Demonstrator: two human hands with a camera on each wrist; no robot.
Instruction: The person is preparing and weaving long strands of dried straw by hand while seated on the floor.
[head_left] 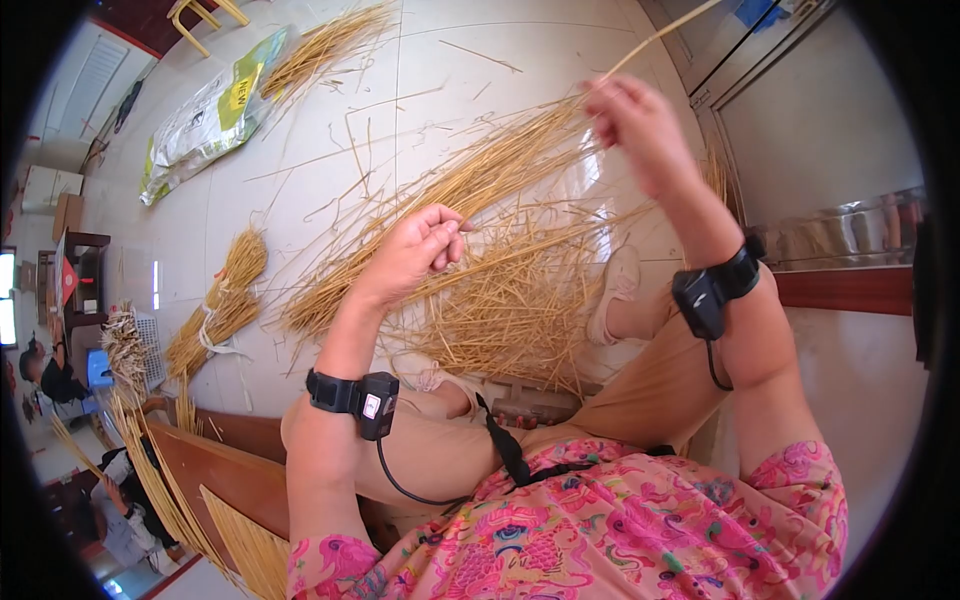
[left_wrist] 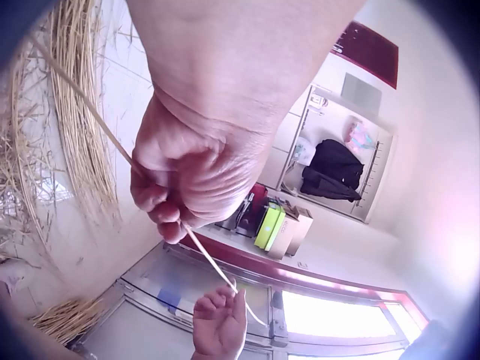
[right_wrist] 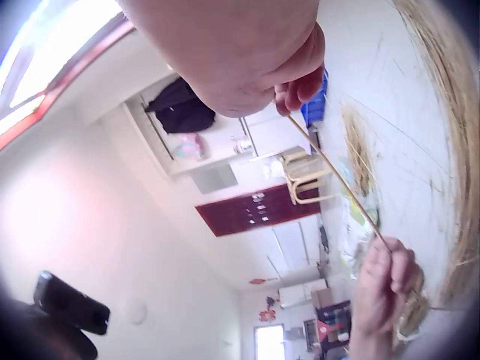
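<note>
A single long straw stalk (head_left: 660, 38) is held by both hands. My left hand (head_left: 425, 245) grips it with curled fingers over the long straw on the floor; in the left wrist view the stalk (left_wrist: 90, 109) runs through that fist and out both sides. Farther right and forward, my right hand (head_left: 640, 130) pinches the same stalk, slightly blurred, and one end sticks out past it. The right wrist view shows the stalk (right_wrist: 337, 172) stretched straight between the two hands. Below them lie a long sheaf of straw (head_left: 480, 170) and a heap of shorter pieces (head_left: 510, 310).
A straw bundle (head_left: 230, 290) tied with white cloth lies at left, near a printed plastic bag (head_left: 220, 110) with more straw. A brown wooden board (head_left: 225, 470) stands by the left leg. A metal-panelled door (head_left: 830, 130) is at right. Another person (head_left: 62, 375) sits far left.
</note>
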